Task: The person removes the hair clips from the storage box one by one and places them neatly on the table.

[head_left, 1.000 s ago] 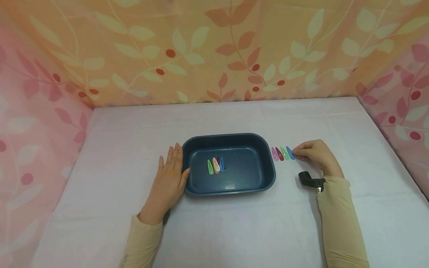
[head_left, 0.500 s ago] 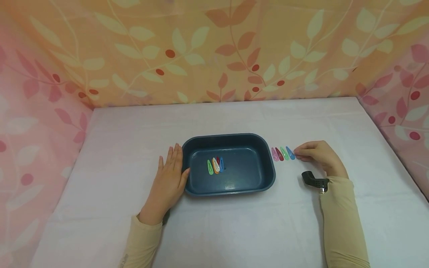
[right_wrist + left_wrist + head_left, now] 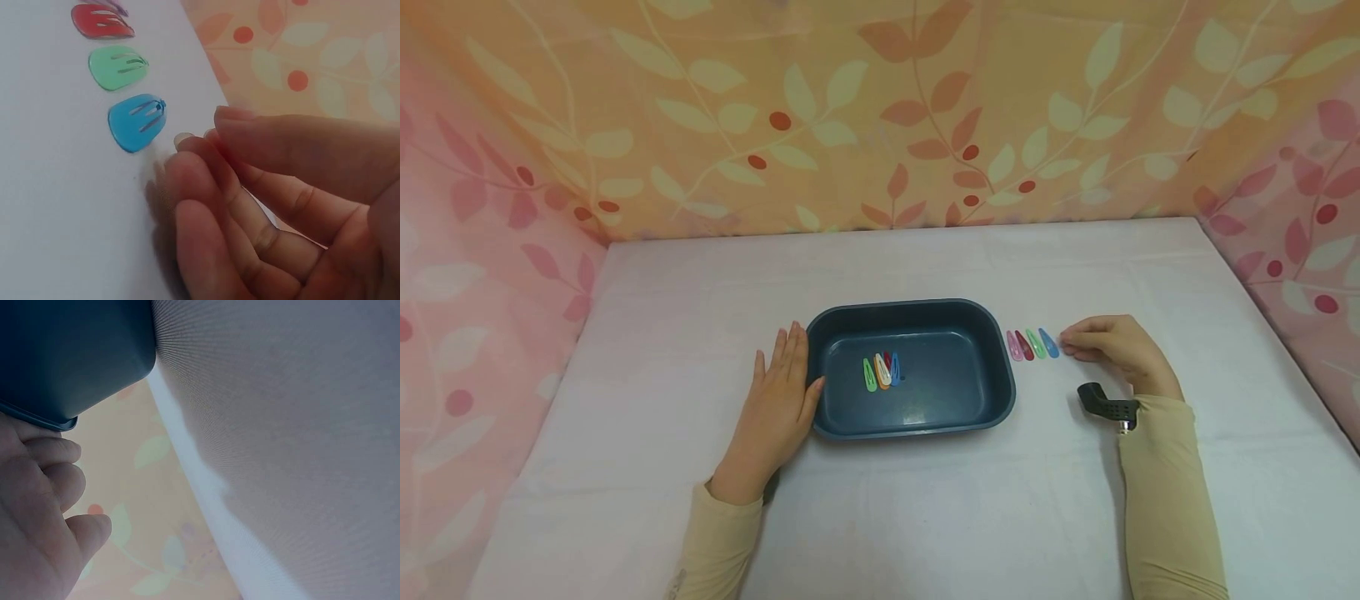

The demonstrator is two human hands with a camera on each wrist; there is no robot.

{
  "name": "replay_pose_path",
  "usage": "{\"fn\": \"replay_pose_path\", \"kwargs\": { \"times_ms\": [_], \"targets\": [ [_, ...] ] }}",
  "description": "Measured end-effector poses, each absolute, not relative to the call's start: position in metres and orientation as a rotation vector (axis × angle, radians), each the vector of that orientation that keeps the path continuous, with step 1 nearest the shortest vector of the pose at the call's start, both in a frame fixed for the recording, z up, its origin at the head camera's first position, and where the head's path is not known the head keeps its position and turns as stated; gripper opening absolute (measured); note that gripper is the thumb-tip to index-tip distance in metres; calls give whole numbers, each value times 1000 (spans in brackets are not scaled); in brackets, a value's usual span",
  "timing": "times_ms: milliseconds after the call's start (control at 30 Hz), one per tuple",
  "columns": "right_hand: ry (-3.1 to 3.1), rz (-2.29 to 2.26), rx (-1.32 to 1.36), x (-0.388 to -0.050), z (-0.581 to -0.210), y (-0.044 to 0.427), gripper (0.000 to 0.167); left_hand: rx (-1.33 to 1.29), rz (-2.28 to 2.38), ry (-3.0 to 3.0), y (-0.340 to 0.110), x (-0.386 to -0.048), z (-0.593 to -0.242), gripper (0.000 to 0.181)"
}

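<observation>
We have the tray seemingly steadied by our left hand, fingers straight against its nine o'clock side. Our right hand, fingers loose and empty, is just beside the clip row at three o'clock, apparently lined up for neatness; other clips bunch inside.

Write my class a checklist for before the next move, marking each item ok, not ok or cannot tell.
Tray upright on the table: ok.
Left hand touching the tray: ok.
Left hand's pressure: cannot tell.
Pink clip, red clip, green clip and blue clip lined up beside the tray: ok.
Right hand clear of the blue clip: ok, a gap shows.
White clip and orange clip apart: not ok, overlapping.
</observation>
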State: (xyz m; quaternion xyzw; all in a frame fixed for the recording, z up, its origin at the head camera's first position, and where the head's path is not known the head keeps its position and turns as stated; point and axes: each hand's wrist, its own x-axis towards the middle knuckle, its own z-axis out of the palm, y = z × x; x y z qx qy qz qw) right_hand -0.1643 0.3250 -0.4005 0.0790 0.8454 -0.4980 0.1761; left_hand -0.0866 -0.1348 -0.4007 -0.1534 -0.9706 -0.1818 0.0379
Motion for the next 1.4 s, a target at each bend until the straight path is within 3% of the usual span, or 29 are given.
{"fn": "replay_pose_path", "kwargs": {
  "times_ms": [667,967,1200,1400],
  "targets": [
    [2385,-1547,130,-167,-384,309,41,-459,-570,-2966,-135,-86,-399,65],
    [2387,-1675,-28,-159,-371,293,20,-476,-569,-2947,-130,-89,-402,66],
    [2455,-1595,-177,-152,-358,267,31,-471,-561,-2938,-129,-89,-402,65],
    [2405,-1610,-254,-151,-348,244,28,-471,-543,-2934,-129,-89,-402,65]
  ]
}}
